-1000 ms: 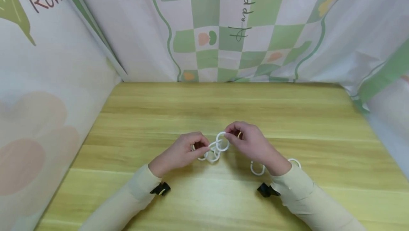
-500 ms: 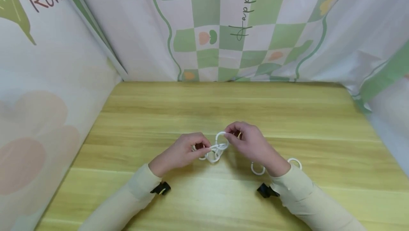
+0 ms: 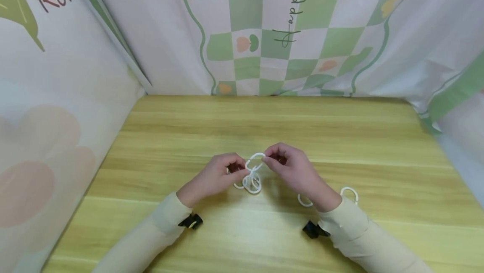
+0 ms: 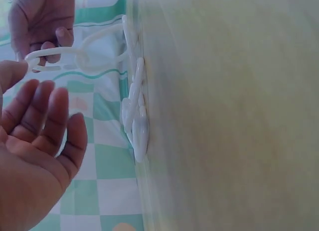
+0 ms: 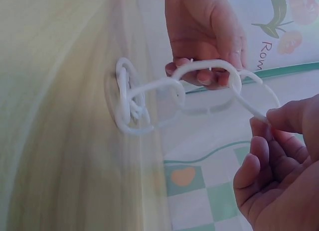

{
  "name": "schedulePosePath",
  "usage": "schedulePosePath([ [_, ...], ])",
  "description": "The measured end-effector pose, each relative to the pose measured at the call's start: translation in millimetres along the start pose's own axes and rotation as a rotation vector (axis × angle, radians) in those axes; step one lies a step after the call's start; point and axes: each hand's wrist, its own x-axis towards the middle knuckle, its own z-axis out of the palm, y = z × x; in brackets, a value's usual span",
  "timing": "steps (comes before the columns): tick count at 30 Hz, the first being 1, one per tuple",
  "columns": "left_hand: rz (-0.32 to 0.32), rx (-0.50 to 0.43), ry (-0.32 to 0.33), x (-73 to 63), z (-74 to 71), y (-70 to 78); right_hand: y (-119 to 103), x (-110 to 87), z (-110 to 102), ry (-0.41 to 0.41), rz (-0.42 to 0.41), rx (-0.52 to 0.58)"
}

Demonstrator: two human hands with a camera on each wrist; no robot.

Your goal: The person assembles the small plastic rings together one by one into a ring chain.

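Note:
In the head view my right hand [image 3: 296, 170] pinches the edge of a white split plastic ring [image 3: 257, 153] between thumb and fingertips. My left hand [image 3: 211, 177] is close by on its left, its thumb and index finger pinching a white ring joined to that one. Below them hangs a chain of white rings [image 3: 253, 192], several of which lie heaped on the table. The left wrist view shows the left thumb at a ring [image 4: 52, 50] while the other left fingers are loosely bent. In the right wrist view the rings [image 5: 207, 64] link through each other.
Two loose white rings lie by the right forearm, an open ring [image 3: 305, 204] and another ring [image 3: 349, 188] partly hidden by the sleeve. The wooden table [image 3: 181, 126] is bounded by a checkered curtain [image 3: 245, 12] behind and a printed curtain [image 3: 56, 80] at left.
The ring in my right hand has turned and shifted a little left, now standing above the left fingertips. Both hands have barely moved, and the linked rings below have rearranged slightly.

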Motion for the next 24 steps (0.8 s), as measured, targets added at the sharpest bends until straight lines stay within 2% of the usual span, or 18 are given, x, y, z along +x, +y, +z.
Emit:
schedulePosePath([
  [7,-0.003,-0.039,0.075,-0.2,-1.4,-0.2,2,0.0,4,-0.019,0.003,0.039],
  [14,-0.046,-0.065,0.123,1.9,-2.7,-1.9,6,-1.6,0,-0.048,-0.032,0.001],
  [19,-0.065,-0.049,0.134,1.8,-4.0,-0.3,14,-6.5,-13,-0.049,-0.04,-0.03],
  [24,-0.039,-0.043,0.139,0.7,-8.4,-1.7,24,-14.2,-32,-0.075,0.005,-0.14],
])
